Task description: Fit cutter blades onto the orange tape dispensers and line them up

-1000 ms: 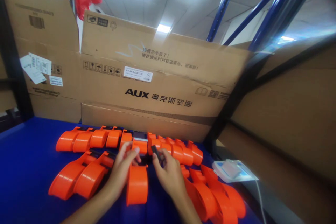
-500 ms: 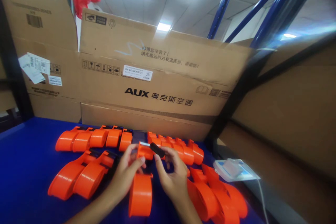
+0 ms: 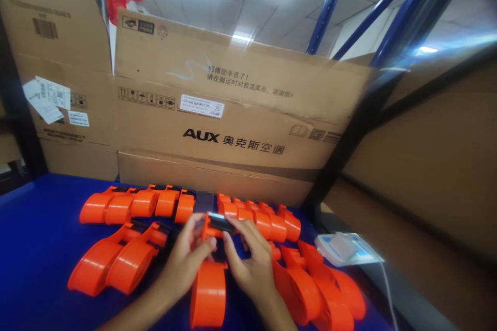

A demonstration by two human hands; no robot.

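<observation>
My left hand (image 3: 196,245) grips the end of an orange tape dispenser (image 3: 208,295) near its toothed metal edge. The dispenser's wide round orange body hangs below my hands. My right hand (image 3: 248,253) pinches a small black strip-like piece (image 3: 221,223), which lies along the toothed edge, apparently touching it. My fingers hide part of where the two pieces meet. To the left, two orange dispensers with black pieces on their ends (image 3: 130,266) rest on the blue surface.
Behind these stands a row of several dispensers with black parts (image 3: 145,202). More orange dispensers without visible black parts (image 3: 306,289) sit at the right. A white-and-blue device with a cable (image 3: 349,249) lies beyond them. A cardboard sheet (image 3: 155,165) walls the back of the blue tabletop (image 3: 34,238).
My right hand has moved slightly left and brought the black piece from a slanted position beside the toothed edge to lie along it. My left hand keeps its hold.
</observation>
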